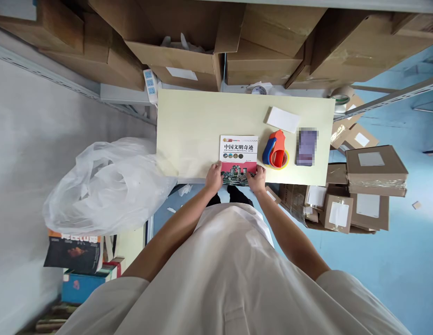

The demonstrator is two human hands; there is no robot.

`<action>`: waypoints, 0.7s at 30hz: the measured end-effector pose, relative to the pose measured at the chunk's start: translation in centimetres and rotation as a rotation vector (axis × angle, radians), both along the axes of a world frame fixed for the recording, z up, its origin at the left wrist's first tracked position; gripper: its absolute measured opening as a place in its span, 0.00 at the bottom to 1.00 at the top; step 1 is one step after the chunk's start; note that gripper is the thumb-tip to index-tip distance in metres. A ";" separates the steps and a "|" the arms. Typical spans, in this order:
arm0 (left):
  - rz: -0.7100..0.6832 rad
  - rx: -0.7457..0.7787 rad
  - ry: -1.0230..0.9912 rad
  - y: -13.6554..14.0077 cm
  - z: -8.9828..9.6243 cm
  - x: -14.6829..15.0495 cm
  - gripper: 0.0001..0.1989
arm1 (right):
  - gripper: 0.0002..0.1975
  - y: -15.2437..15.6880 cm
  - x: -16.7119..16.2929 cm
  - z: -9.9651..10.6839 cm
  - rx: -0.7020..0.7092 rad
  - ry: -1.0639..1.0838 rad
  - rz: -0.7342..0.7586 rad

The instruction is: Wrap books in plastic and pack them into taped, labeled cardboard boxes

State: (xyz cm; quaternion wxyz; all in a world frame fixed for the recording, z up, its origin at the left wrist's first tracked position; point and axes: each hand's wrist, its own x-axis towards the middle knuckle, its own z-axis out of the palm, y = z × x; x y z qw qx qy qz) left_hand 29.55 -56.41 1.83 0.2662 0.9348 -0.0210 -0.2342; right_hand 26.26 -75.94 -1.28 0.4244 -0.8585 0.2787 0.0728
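Note:
A book with a white and pink cover, Chinese lettering and a picture of ruins lies at the front edge of the pale table. My left hand grips its lower left edge, and my right hand grips the lower right corner. Both thumbs rest on the cover; the other fingers are mostly hidden. To the right of the book is a red and blue tape dispenser with a yellow-edged roll. A pixelated phone-like rectangle lies further right, and a stack of white slips sits behind the dispenser.
Cardboard boxes fill the shelf behind the table. A power strip hangs at the back left. On the left bulges a white plastic bag above stacked books. Taped parcels are piled at the right.

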 end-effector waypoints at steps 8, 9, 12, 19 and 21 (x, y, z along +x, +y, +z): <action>-0.038 0.037 0.020 0.2 -0.5 -0.2 0.31 | 0.27 -1.3 1.4 1.8 0.897 0.125 -0.178; -0.026 0.032 0.026 0.4 -0.5 -0.2 0.31 | 0.25 -1.5 1.6 2.1 0.972 0.160 -0.153; 0.023 -0.045 0.046 0.6 -0.6 -0.2 0.33 | 0.20 -1.5 1.8 3.4 1.105 0.200 -0.096; 0.152 -0.416 0.091 -4.4 -0.1 0.4 0.25 | 0.14 -2.3 1.8 8.0 0.798 0.021 -0.038; 0.214 -0.514 0.073 -5.8 1.2 0.7 0.21 | 0.14 -1.9 2.1 9.1 0.608 0.021 0.058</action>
